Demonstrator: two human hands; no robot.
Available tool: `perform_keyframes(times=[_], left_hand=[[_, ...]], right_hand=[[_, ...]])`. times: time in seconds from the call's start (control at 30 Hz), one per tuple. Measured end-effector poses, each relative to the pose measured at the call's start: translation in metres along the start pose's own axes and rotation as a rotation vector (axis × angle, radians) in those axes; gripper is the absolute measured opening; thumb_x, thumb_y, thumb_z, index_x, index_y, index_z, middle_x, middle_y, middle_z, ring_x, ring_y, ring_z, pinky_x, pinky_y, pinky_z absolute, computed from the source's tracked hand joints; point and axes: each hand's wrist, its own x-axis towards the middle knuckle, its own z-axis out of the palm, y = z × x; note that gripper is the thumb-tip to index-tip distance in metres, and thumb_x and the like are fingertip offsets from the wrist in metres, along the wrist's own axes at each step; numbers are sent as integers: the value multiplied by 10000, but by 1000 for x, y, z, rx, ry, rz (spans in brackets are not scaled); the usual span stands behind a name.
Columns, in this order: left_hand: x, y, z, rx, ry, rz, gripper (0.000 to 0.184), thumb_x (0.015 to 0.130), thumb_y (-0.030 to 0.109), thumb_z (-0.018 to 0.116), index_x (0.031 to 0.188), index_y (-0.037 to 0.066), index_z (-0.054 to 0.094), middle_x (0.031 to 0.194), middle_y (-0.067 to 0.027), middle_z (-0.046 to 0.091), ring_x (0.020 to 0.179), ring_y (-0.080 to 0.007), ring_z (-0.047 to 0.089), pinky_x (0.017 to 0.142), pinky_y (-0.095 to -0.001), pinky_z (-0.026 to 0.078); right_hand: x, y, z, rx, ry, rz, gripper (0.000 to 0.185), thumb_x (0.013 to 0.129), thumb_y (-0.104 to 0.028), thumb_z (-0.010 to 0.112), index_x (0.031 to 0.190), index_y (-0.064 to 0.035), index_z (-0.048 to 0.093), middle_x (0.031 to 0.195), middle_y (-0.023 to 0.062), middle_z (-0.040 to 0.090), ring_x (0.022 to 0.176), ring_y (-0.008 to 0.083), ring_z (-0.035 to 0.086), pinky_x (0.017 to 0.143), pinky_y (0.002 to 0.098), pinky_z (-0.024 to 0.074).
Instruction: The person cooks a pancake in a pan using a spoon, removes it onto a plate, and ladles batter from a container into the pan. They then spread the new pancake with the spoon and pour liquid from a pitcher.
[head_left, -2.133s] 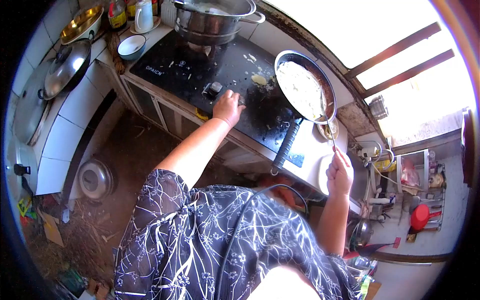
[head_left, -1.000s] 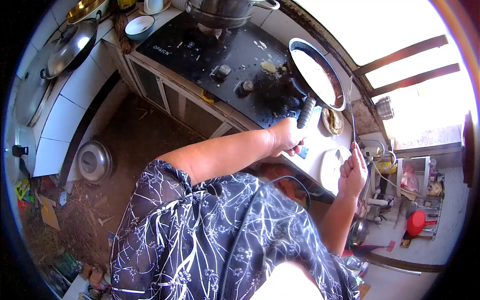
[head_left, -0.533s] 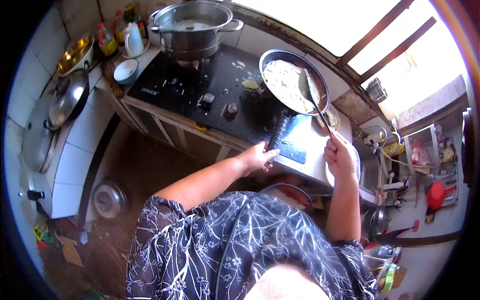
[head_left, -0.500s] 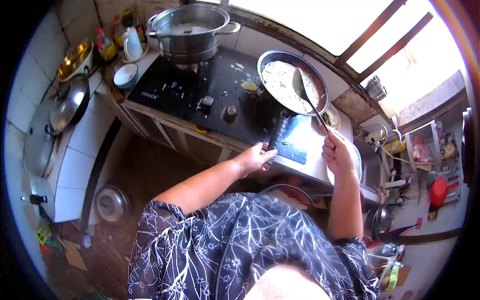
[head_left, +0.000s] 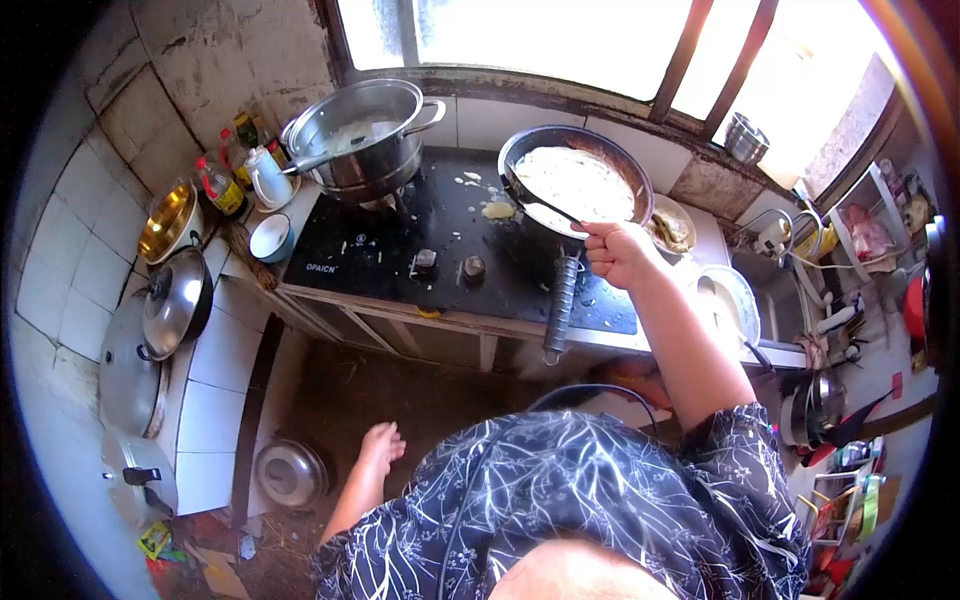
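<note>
A frying pan [head_left: 643, 205] stands on the black cooktop [head_left: 400, 240], its wrapped handle [head_left: 562, 305] pointing toward me. Inside lies a broad layer of pale, whitish food [head_left: 575, 180]. My right hand [head_left: 618, 252] is closed around the dark handle of a spatula [head_left: 550, 207] at the pan's near side. The spatula reaches over the left part of the pan; its blade is hard to make out. Low beside my body, over the floor, my left hand [head_left: 380, 445] hangs with nothing in it, its fingers loosely apart.
At the back left is a large steel pot [head_left: 375, 165]. Left of it stand a white jug [head_left: 268, 180], sauce bottles [head_left: 222, 188] and a small bowl [head_left: 271, 238]. A plate of food [head_left: 672, 228] and a white basin [head_left: 735, 300] are right of the pan. A metal basin [head_left: 290, 474] sits on the floor.
My left hand has let go of the pan handle and dropped down to the left. My right hand has moved the spatula leftward over the pan. The view has shifted.
</note>
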Motion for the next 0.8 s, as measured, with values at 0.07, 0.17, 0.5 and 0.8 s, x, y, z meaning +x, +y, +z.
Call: perform_keyframes(times=[0.07, 0.17, 0.5, 0.8], left_hand=[[-3, -34, -35, -31, 84, -83, 355, 805, 265, 573, 1065, 54, 455, 834, -99, 521, 627, -211, 560, 475, -310, 470], [-16, -72, -61, 158, 118, -128, 271, 816, 243, 547, 995, 50, 479, 791, -101, 518, 599, -243, 547, 476, -349, 461], [-10, -158, -123, 1098, -13, 346, 306, 668, 308, 638, 769, 31, 558, 734, -172, 604, 717, -283, 610, 633, -387, 454], [0, -88, -107, 77, 358, 111, 162, 801, 142, 533, 668, 52, 515, 513, -59, 452, 353, -186, 437, 323, -356, 350]], right_hand=[[14, 3, 7, 17, 16, -4, 55, 835, -179, 480, 819, -128, 496, 476, -85, 259, 337, 33, 182, 308, 206, 130], [35, -3, 9, 35, 39, -10, 75, 816, -166, 486, 747, -143, 466, 464, -84, 252, 331, 38, 181, 305, 209, 125], [38, -14, -4, 246, -53, -154, 125, 866, -170, 458, 906, -62, 508, 481, -82, 265, 352, 29, 207, 323, 201, 162], [-31, 4, -43, -115, 193, -456, 102, 830, -175, 544, 883, -87, 547, 496, -88, 301, 357, 22, 227, 324, 187, 157]])
